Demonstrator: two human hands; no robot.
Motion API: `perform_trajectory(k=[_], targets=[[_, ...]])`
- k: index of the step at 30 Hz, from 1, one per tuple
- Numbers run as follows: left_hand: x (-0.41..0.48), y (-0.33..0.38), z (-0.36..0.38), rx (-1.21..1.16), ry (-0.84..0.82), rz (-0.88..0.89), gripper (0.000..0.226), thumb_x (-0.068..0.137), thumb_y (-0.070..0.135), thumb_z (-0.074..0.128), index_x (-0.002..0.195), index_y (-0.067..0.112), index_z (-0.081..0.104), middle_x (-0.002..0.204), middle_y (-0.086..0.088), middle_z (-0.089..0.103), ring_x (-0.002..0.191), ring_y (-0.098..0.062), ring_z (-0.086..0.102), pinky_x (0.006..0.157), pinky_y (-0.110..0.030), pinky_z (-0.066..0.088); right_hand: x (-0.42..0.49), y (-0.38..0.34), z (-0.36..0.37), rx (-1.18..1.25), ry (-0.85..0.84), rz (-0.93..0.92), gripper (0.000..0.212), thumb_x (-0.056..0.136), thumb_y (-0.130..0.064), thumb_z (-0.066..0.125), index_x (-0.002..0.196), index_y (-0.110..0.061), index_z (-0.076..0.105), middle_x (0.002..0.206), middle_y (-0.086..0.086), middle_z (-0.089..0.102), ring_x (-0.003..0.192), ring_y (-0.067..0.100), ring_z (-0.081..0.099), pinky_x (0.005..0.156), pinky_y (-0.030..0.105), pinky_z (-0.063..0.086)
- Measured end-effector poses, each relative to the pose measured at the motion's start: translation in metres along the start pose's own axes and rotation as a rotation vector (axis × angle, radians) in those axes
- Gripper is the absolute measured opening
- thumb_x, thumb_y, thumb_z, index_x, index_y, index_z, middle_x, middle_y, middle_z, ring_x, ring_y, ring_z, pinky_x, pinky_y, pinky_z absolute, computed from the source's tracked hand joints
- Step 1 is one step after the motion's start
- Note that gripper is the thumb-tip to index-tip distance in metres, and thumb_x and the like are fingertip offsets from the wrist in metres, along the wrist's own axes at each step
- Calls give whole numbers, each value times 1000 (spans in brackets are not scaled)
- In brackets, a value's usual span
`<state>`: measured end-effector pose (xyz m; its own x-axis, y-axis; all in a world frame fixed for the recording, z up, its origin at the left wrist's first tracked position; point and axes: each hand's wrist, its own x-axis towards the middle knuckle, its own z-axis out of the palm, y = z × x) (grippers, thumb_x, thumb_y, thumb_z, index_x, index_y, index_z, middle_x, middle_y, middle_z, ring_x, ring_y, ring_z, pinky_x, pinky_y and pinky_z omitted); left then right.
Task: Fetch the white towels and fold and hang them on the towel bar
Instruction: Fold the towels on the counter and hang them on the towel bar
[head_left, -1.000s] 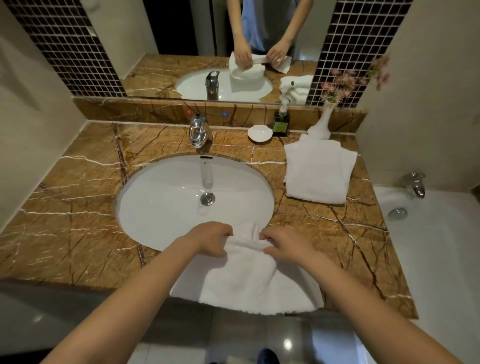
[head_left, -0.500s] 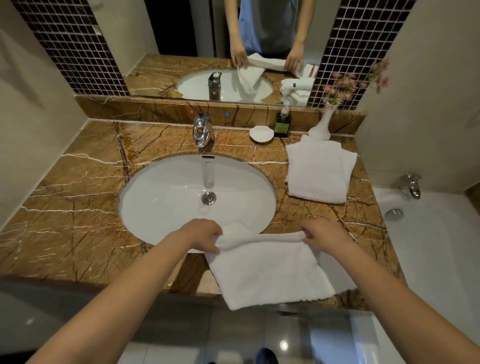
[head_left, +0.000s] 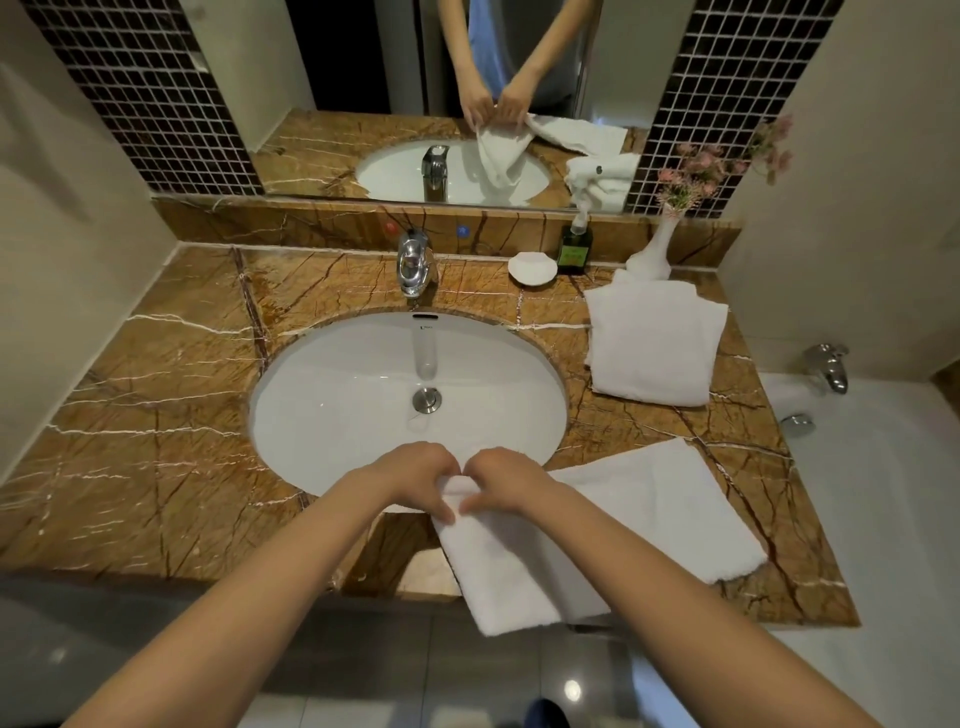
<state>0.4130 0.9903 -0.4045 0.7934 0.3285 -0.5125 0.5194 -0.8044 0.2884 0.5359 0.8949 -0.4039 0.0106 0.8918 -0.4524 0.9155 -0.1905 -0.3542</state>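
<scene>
A brown marble tabletop (head_left: 156, 467) with pale veins fills most of the view. A mirror (head_left: 363, 78) stands above its back ledge, flanked by dark mosaic tile. At the far right lies the white edge of a bathtub (head_left: 883, 493), with a chrome tap (head_left: 831, 366) on its wall.

Set into the tabletop is an oval white sink (head_left: 337, 405), with a chrome drain plug (head_left: 427, 400) at its middle.

The white towel (head_left: 649, 519) being worked lies at the front right of the sink. Its right part is spread flat on the tabletop, and its left part droops over the front edge toward the floor. A second white towel (head_left: 654, 348), already folded, rests on the tabletop to the right of the sink, near the back, well apart from the first.

Both bare forearms reach in from below. The left hand (head_left: 415, 475) and right hand (head_left: 506, 480) are brought together, knuckles touching, at the sink's front rim. Each has its fingers curled, pinching a bunched piece of the near towel's top edge. The mirror shows the same two hands close together on the cloth.

Behind the sink stands a chrome faucet (head_left: 414, 262). Along the back wall to its right are a white shell-shaped soap dish (head_left: 532, 268), a dark green pump bottle (head_left: 575, 249), and a white vase (head_left: 652, 254) holding pink flowers (head_left: 696, 176), which just touches the folded towel's far edge.
</scene>
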Motion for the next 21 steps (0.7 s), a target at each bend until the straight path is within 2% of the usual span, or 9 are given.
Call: perform_trajectory(k=[2, 4, 7, 8, 10, 12, 15, 18, 21], targets=[[0, -4, -1, 28, -38, -3, 36, 65, 39, 79, 72, 20, 50, 68, 9, 45, 71, -16, 48, 57, -27, 35, -2, 5, -4, 76, -20, -41, 26, 83, -35, 69, 86, -9, 65, 83, 8, 58, 79, 22, 52, 65, 29, 32], [-1, -7, -1, 59, -58, 8, 37, 61, 37, 81, 68, 19, 49, 67, 6, 47, 66, -16, 49, 50, -26, 33, -7, 11, -8, 133, -25, -68, 25, 83, -31, 70, 87, -6, 67, 83, 9, 61, 77, 19, 51, 64, 30, 33], [-2, -16, -1, 1, -75, 31, 36, 59, 33, 81, 80, 15, 58, 80, 1, 57, 74, -18, 56, 59, -27, 42, -18, 20, -16, 206, -28, -91, 17, 85, -29, 68, 87, -12, 68, 80, -1, 59, 77, 15, 52, 65, 30, 36], [-3, -20, -2, -53, -71, 32, 35, 59, 31, 80, 82, 15, 59, 80, 4, 58, 74, -16, 56, 61, -27, 44, -21, 24, -19, 234, -33, -88, 11, 86, -27, 67, 83, -16, 66, 77, -5, 56, 74, 12, 51, 62, 26, 36], [-7, -24, -8, -151, -41, 44, 26, 61, 26, 78, 70, 19, 54, 67, 9, 52, 62, -10, 50, 56, -25, 38, -25, 31, -25, 272, -31, -75, 16, 87, -24, 67, 74, -24, 59, 72, -13, 53, 67, 2, 48, 57, 16, 33], [-12, -27, -18, -174, -11, 58, 27, 62, 27, 77, 67, 20, 51, 65, 9, 49, 59, -9, 46, 54, -25, 34, -27, 38, -30, 301, -22, -43, 20, 88, -21, 66, 71, -24, 56, 72, -14, 52, 65, -3, 46, 55, 12, 32], [-23, -34, -37, -153, 15, 97, 26, 66, 32, 77, 78, 21, 56, 76, 7, 55, 70, -12, 52, 62, -28, 41, -27, 44, -32, 337, -28, 0, 18, 88, -22, 66, 72, -20, 57, 71, -12, 52, 64, -2, 46, 55, 15, 32], [-32, -44, -57, -197, -71, 109, 24, 72, 32, 77, 88, 20, 63, 91, 3, 65, 84, -14, 61, 76, -30, 48, -20, 38, -31, 367, -40, 6, 27, 88, -23, 66, 65, -23, 52, 68, -10, 49, 61, 1, 44, 54, 19, 31], [-42, -48, -78, -332, -260, 21, 13, 81, 29, 73, 82, 20, 64, 87, 3, 68, 76, -12, 64, 62, -24, 51, -5, 25, -27, 362, -52, -16, 24, 88, -23, 66, 68, -19, 54, 72, -5, 51, 66, 8, 47, 59, 24, 33]])
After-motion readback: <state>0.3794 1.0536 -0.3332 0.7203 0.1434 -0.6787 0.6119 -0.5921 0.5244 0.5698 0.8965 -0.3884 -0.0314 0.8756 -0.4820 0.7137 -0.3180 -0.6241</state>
